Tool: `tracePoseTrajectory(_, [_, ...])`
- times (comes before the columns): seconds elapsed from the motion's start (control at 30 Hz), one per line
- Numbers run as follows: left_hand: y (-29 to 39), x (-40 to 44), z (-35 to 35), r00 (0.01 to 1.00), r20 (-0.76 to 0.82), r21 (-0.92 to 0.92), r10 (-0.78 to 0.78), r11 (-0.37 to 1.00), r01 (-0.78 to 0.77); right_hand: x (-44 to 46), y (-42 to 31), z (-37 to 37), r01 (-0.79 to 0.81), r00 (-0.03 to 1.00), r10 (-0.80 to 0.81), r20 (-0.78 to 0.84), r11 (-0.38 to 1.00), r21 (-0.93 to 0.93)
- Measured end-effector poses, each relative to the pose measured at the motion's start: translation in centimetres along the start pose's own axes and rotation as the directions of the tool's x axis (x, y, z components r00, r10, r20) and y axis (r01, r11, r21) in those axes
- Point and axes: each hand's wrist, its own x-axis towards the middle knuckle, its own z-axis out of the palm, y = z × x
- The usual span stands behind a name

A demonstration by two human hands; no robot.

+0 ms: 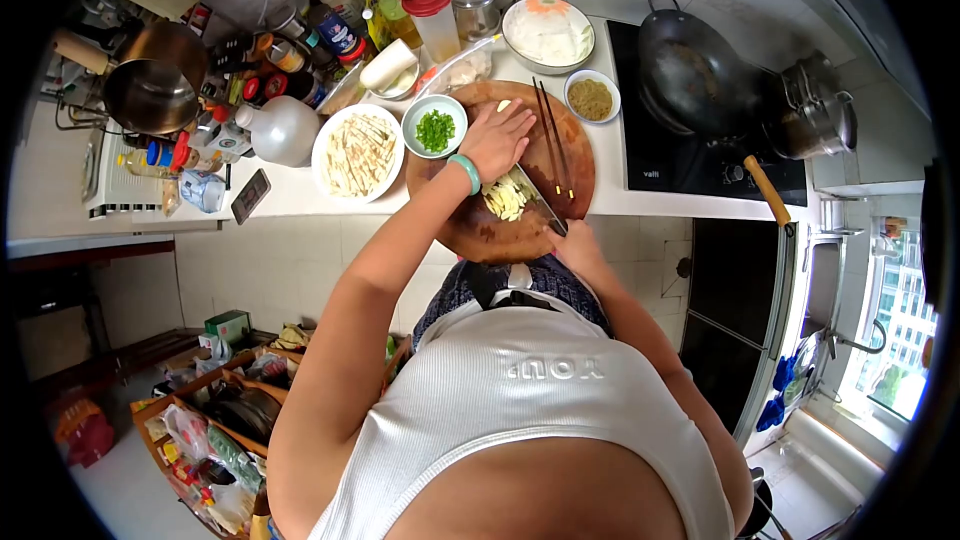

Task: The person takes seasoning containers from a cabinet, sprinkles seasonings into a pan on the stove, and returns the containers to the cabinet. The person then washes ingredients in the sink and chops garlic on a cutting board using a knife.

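Observation:
A round wooden cutting board (465, 235) lies at the counter's front edge. My right hand (577, 246) is closed around the dark handle of a kitchen knife (537, 198), whose blade slants across the board. My left hand (497, 143), with a green bangle at the wrist, lies flat with fingers stretched out at the blade's far end; it hides that part of the knife. Chopped pale yellow pieces, perhaps garlic (505, 200), are heaped left of the blade. One more pale piece (503, 105) sits beyond my fingers. Two dark chopsticks (553, 140) rest on the board's right side.
Left of the board stand a bowl of chopped green onion (435, 130) and a plate of pale strips (358, 152). A bowl of brown paste (592, 98) and a white bowl (548, 35) are behind right. A wok (690, 65) sits on the black cooktop; bottles crowd the back left.

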Motion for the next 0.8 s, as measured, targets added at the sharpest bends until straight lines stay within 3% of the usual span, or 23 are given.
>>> tracePoseTrajectory(0.23, [-0.2, -1.8, 0.2, 0.996, -0.001, -0.022, -0.092, 0.996, 0.092, -0.3, -0.6, -0.1, -0.019, 1.0, 0.019, 0.018, 1.0, -0.013])
tracePoseTrajectory(0.4, [-1.7, -1.9, 1.7, 0.995, 0.013, -0.055, -0.104, 0.993, 0.104, 0.1, -2.9, -0.9, 0.001, 1.0, -0.001, 0.0, 0.972, -0.235])
tracePoseTrajectory(0.53, [-1.7, -2.3, 0.3, 0.991, 0.084, -0.024, -0.108, 0.994, 0.111, -0.4, -4.9, -1.5, -0.019, 0.998, 0.031, 0.059, 0.979, -0.201])
tracePoseTrajectory(0.6, [-0.3, -2.7, -0.2, 0.99, -0.075, -0.092, -0.121, 0.989, 0.114, -0.6, -3.2, -0.6, -0.085, 0.996, 0.089, 0.021, 0.983, -0.161])
tracePoseTrajectory(0.63, [0.5, -2.9, -1.4, 0.968, -0.18, -0.22, -0.177, 0.966, 0.136, 0.1, -1.5, 0.1, -0.056, 0.997, 0.065, 0.041, 0.979, -0.197])
tracePoseTrajectory(0.7, [1.0, -5.5, -5.0, 0.854, -0.346, -0.328, -0.389, 0.903, 0.279, -1.1, -3.6, -1.4, -0.083, 0.995, 0.088, 0.036, 0.988, -0.127])
tracePoseTrajectory(0.73, [0.4, -7.4, -6.3, 0.762, -0.437, -0.346, -0.477, 0.872, 0.348, -0.4, -1.6, -0.3, -0.001, 1.0, -0.002, -0.021, 0.987, -0.16])
tracePoseTrajectory(0.8, [-3.6, -13.3, -6.0, 0.452, -0.63, -0.369, -0.631, 0.756, 0.541, -0.2, -2.5, -1.3, -0.01, 0.997, 0.021, 0.079, 0.991, -0.13])
